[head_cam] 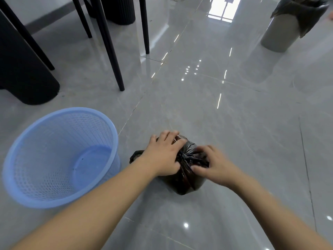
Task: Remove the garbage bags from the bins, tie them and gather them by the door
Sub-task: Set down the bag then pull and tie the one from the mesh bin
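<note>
**Inspection: 1 bag out and being knotted, 1 bin still lined**

The black garbage bag (183, 179) sits on the glossy grey floor (225, 114), just beside the blue mesh bin (59, 157) and out of it. That bin stands bare, with no liner visible inside. Judged from this, removal from bin 1 is complete.

Tying is in hand. The bag's neck is gathered into a twist at its top. The left hand (163, 156) lies over the bag's far-left side, fingers curled onto the plastic beside the twist. The right hand (210, 163) pinches the gathered plastic on the other side, thumb and fingertips closed on it. Whether the knot is finished cannot be told; a loose flap of plastic trails out past the left wrist.

A second, grey bin (281, 31) stands well apart at the far right, its black liner (302, 11) still draped over the rim. That bag appears untouched.

No door is in view. Outstanding, by my judgement: secure this knot, strip and tie the second liner, then carry both bags to the door.
</note>
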The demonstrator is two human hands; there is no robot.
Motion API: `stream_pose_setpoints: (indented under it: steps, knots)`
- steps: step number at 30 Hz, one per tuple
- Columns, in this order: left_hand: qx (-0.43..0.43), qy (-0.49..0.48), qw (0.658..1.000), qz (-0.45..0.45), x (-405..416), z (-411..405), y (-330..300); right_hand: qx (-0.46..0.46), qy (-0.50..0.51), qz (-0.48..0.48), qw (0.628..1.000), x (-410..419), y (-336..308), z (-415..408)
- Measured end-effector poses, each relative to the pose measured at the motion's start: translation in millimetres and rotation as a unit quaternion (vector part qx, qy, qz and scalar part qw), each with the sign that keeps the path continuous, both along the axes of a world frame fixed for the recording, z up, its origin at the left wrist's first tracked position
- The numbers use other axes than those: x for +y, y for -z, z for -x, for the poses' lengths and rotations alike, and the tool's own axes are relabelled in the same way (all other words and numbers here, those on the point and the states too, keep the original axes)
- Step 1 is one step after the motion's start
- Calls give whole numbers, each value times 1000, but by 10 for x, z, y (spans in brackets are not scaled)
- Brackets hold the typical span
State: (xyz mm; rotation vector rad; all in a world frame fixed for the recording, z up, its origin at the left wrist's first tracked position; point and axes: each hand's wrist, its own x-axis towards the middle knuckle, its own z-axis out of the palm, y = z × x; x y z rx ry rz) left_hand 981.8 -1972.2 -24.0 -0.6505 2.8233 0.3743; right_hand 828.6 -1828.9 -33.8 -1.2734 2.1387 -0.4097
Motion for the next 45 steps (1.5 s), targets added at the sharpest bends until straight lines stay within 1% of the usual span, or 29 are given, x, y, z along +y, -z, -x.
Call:
stream_pose_setpoints:
  steps: [1,2,3,5,7,9,12,14,19,21,24,28,33,38,42,45]
  knots:
    - [-30,18,998,47,-6,35,91,53,-44,-5,998,-4,27,-21]
    - [-46,29,995,82,-26,59,150,97,-66,-5,993,-24,23,-38]
    - [-43,32,993,106,-52,77,167,121,-60,6,991,-59,-3,-42]
    - [2,24,992,123,-131,121,106,143,-1,42,989,-160,-90,-8]
    - [65,3,991,119,-248,152,-81,145,76,85,983,-324,-296,58]
    - [117,-34,988,96,-425,148,-347,127,115,123,978,-536,-589,88]
    - [171,-91,979,58,-743,50,-802,129,112,179,969,-915,-1079,31]
    - [209,-121,969,54,-957,-99,-1144,143,94,222,960,-1197,-1395,-83]
    - [287,-235,924,93,-1448,-763,-1836,148,36,323,934,-2050,-2100,-658]
    - [299,-283,903,125,-1640,-1136,-2000,138,6,356,924,-2433,-2276,-1001]
    - [324,-355,861,165,-1922,-1788,-2148,133,-35,381,914,-2983,-2408,-1628]
    - [327,-429,815,209,-2226,-2805,-2156,114,-103,380,912,-3602,-2425,-2616]
    - [330,-517,763,202,-2473,-4059,-1919,63,-178,362,913,-4172,-2271,-3928]
    - [308,-587,724,193,-2550,-5091,-1444,13,-236,297,925,-4423,-1890,-5099]
    - [285,-641,692,170,-2508,-5743,-918,3,-276,226,934,-4495,-1458,-5822]
    - [258,-670,678,161,-2463,-6167,-573,-9,-296,172,940,-4565,-1185,-6276]
